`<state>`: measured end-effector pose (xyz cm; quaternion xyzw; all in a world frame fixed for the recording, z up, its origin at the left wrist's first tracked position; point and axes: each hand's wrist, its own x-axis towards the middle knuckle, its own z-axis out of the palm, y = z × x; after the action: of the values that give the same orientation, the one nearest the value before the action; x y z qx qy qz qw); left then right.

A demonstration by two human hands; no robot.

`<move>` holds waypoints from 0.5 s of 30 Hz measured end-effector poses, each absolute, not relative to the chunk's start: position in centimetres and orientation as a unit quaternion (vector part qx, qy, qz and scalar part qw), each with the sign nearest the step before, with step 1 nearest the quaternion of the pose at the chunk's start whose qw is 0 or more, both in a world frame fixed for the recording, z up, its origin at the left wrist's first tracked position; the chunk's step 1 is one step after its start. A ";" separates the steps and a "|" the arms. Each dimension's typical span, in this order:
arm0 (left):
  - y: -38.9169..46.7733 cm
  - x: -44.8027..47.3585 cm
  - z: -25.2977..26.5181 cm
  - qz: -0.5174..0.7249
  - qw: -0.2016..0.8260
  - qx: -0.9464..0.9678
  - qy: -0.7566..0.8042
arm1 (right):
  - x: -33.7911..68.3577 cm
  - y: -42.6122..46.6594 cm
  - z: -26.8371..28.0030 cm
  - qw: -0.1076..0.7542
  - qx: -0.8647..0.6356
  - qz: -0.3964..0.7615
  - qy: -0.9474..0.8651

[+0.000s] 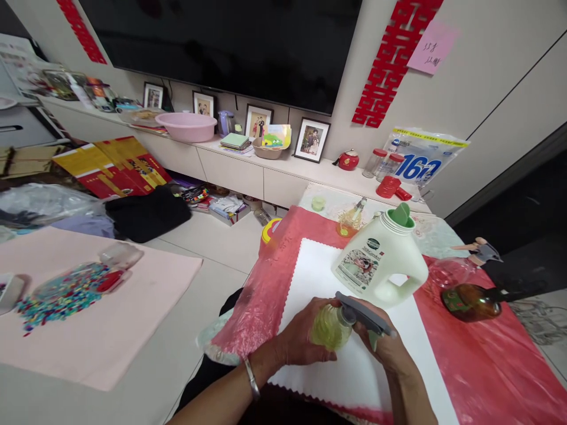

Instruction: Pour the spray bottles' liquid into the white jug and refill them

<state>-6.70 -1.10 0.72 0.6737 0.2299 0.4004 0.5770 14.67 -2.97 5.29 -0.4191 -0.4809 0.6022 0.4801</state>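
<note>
Yellow-green spray bottle looks light and slippery. Left hand is clamped on its round body; right hand grips the grey trigger head.

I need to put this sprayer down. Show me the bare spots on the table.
Free: the white mat left of the jug, and the red cloth right of the right hand. Crowded: the far edge and the brown bottle.

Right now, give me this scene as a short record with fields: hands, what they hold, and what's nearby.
Left hand: grips small green spray bottle
Right hand: on the bottle's grey trigger head
Surface: white cloth over red plastic sheet
Behind: white jug, green cap open
Right side: amber bottle lying down
</note>
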 end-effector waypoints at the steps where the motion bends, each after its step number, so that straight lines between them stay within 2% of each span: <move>1: -1.1 -6.7 0.7 0.401 0.576 0.676 0.227 | 14.7 -2.9 5.7 0.466 -0.418 0.602 -0.496; 4: -1.1 -6.7 0.7 0.401 0.570 0.679 0.229 | 14.2 -2.8 6.7 0.458 -0.407 0.589 -0.527; 10: -1.2 -6.8 0.9 0.393 0.584 0.670 0.236 | 13.1 -3.2 6.8 0.499 -0.388 0.563 -0.533; 15: -1.1 -6.7 0.9 0.386 0.595 0.665 0.236 | 13.3 -3.3 7.5 0.487 -0.381 0.568 -0.543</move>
<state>-6.73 -1.07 0.87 0.6647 0.2363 0.3855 0.5948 13.28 -3.35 7.45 -0.3810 -0.5432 0.5683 0.4866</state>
